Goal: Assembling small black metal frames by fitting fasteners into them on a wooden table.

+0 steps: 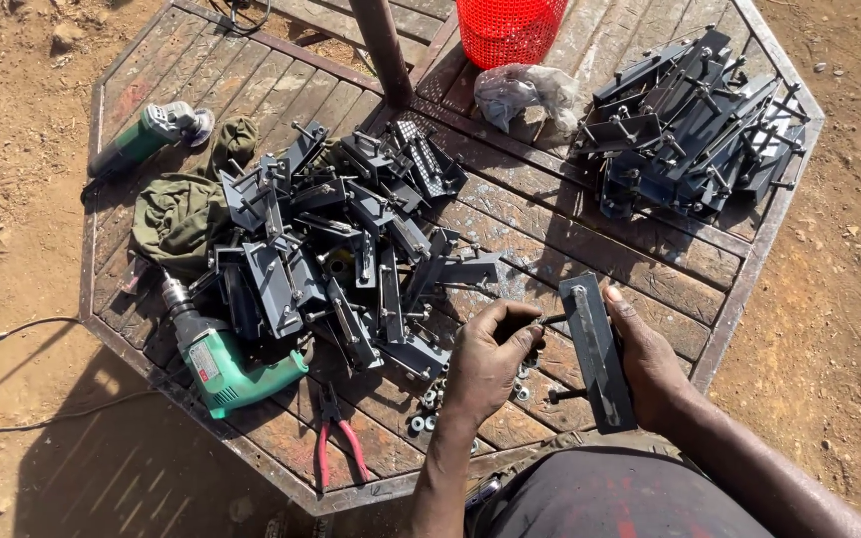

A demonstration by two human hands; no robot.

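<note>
My right hand (647, 361) grips a dark slotted metal bracket (597, 351), held upright over the near edge of the wooden table (590, 239). My left hand (490, 357) pinches a bolt (551, 320) against the bracket's upper left side. Another bolt (565, 395) sticks out of the bracket lower down. Loose nuts and washers (429, 406) lie on the planks just under my left hand.
A big heap of dark brackets (336, 249) fills the table's middle, a second stack (695, 125) lies far right. A green drill (216, 354), red-handled pliers (336, 443), an angle grinder (146, 134), green cloth (181, 214), a plastic bag (522, 92) and a red basket (508, 28) surround them.
</note>
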